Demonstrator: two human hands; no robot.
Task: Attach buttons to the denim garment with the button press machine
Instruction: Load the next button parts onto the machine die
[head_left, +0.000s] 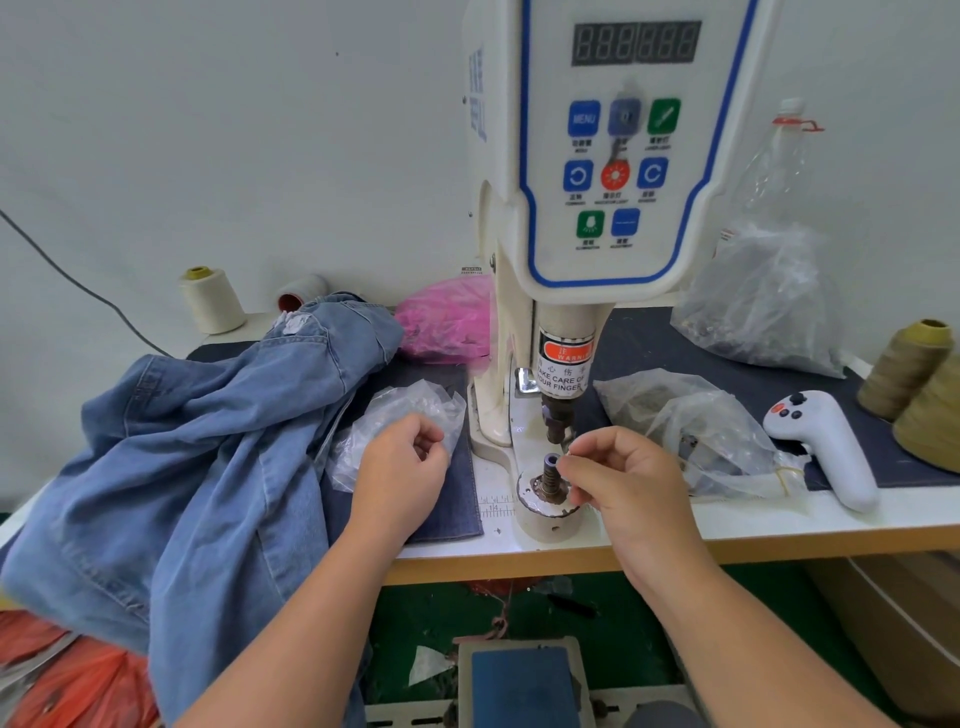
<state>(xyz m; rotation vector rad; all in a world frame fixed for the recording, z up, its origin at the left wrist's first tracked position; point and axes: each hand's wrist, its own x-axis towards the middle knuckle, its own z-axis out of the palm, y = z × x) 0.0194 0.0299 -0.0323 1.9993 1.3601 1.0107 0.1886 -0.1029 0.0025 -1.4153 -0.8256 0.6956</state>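
On the table (727, 525), right hand (631, 480) fingers pinch a button (569, 453) beside the lower die (549, 470); left hand (402, 465) loosely curled.

A white bench (779, 525) with a wood-coloured front edge carries the button press machine (571, 208) at its middle. A dark cloth mat (447, 509) covers much of the top. The denim garment (197, 441) is heaped at the left end, spilling over the front edge. Clear plastic bags (701, 431) lie beside the machine, a pink bag (447, 322) near the back edge. Thread cones (210, 301) stand at the back left and right end, by a white handheld controller (826, 441).
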